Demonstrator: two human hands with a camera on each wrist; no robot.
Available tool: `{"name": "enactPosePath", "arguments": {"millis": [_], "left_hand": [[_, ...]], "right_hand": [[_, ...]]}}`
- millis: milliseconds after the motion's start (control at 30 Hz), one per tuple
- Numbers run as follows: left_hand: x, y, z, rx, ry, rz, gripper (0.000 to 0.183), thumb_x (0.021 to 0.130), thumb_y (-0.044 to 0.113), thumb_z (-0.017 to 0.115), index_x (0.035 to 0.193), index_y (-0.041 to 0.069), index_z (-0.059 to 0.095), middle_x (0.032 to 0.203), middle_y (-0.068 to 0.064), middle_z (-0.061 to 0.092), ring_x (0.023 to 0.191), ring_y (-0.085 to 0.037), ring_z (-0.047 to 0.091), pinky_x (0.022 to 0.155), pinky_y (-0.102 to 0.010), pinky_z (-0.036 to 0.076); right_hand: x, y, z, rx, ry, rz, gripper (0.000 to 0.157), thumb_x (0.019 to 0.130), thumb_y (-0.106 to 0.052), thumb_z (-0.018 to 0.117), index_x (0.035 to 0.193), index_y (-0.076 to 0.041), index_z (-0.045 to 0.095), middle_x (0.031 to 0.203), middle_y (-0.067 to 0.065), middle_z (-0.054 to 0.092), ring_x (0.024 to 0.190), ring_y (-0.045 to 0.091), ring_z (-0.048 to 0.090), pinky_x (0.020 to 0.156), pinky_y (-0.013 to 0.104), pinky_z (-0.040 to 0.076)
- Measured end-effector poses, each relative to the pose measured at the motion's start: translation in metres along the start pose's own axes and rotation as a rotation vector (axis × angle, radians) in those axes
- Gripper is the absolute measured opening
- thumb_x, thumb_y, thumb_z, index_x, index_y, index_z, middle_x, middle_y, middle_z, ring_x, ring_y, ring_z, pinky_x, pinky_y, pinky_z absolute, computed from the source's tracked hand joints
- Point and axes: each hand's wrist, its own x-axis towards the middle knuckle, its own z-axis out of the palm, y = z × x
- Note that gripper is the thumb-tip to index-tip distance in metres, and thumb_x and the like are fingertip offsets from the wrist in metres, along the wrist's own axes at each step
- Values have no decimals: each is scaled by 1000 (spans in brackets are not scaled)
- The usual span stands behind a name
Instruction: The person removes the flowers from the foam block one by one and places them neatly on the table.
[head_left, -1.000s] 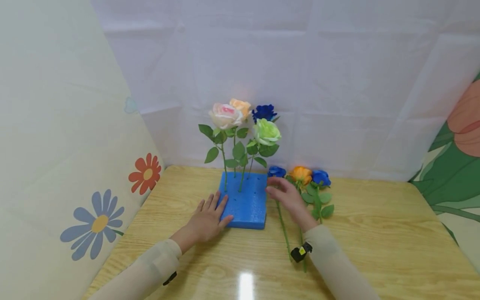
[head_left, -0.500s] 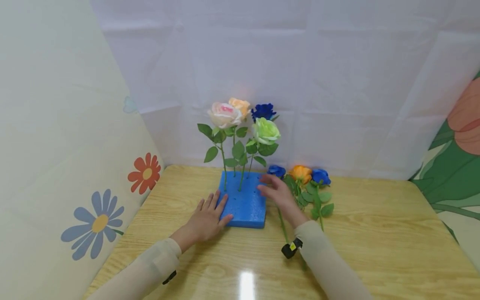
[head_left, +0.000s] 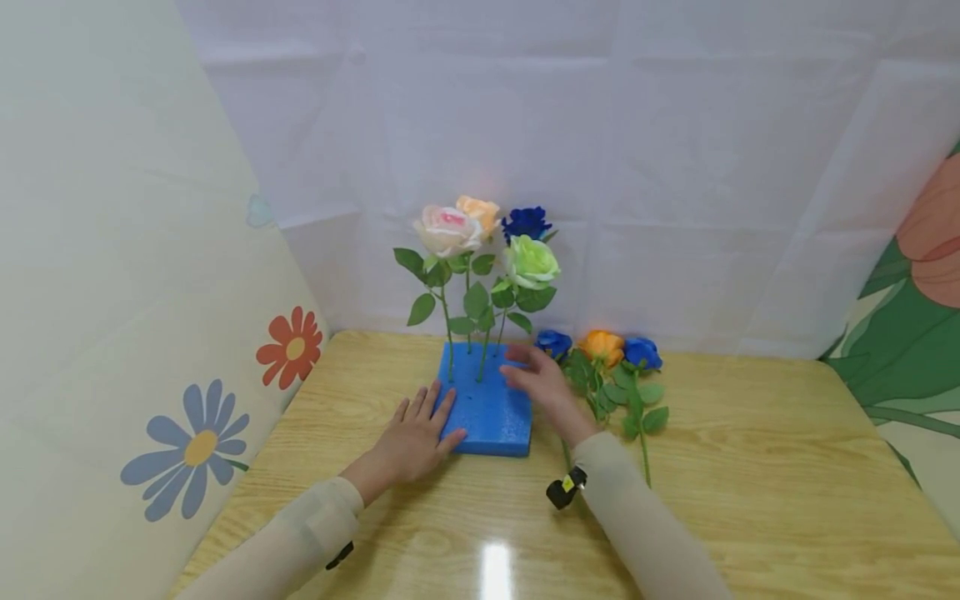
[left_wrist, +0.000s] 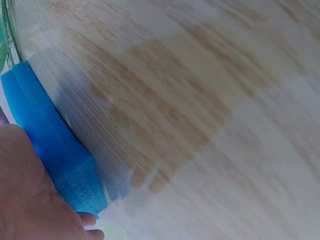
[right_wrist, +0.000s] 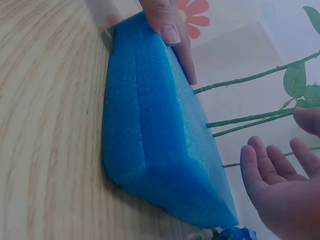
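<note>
A blue foam block point(head_left: 491, 425) lies on the wooden table, holding several upright artificial roses by their stems. They are a pink-white rose point(head_left: 448, 232), a peach rose point(head_left: 480, 214), a dark blue rose point(head_left: 527, 223) and a green rose point(head_left: 533, 262). My left hand point(head_left: 411, 437) rests on the block's left edge with straight, spread fingers. Over the block's right rear part, my right hand point(head_left: 543, 383) hovers near the green rose's stem, fingers loosely curved. In the right wrist view that hand point(right_wrist: 287, 197) has thumb and fingers apart, with nothing gripped. The left wrist view shows the block's side point(left_wrist: 55, 135).
Right of the block lie a blue rose point(head_left: 553, 342), an orange rose point(head_left: 602, 348) and another blue rose point(head_left: 642, 354), partly behind my right arm. A white cloth point(head_left: 675, 167) hangs behind the table. A flower-printed sheet point(head_left: 187, 317) stands at left.
My right hand has moved left, from beside the block's right edge to over the block near the stems. The left hand has stayed in place.
</note>
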Motion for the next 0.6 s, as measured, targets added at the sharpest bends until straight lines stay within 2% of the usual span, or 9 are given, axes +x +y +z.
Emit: {"name": "enactPosePath", "arguments": {"millis": [333,600], "left_hand": [[-2,0,1,-24,1,-9,78,106,59,29,163,7,17,168,-22,6,153,-46,13,120,-64,14],[-2,2,-2,-17,13,-1,75,108,56,32,162,5,20,168,-24,9,153,-46,14,120,-64,15]], "right_hand": [[11,1,10,45,-1,9,51,96,-9,68,144,0,52,141,21,57,125,35,58,100,40,53],[17,2,18,38,-4,9,52,97,-14,68,144,-1,52,141,16,58,128,32,56,102,41,51]]}}
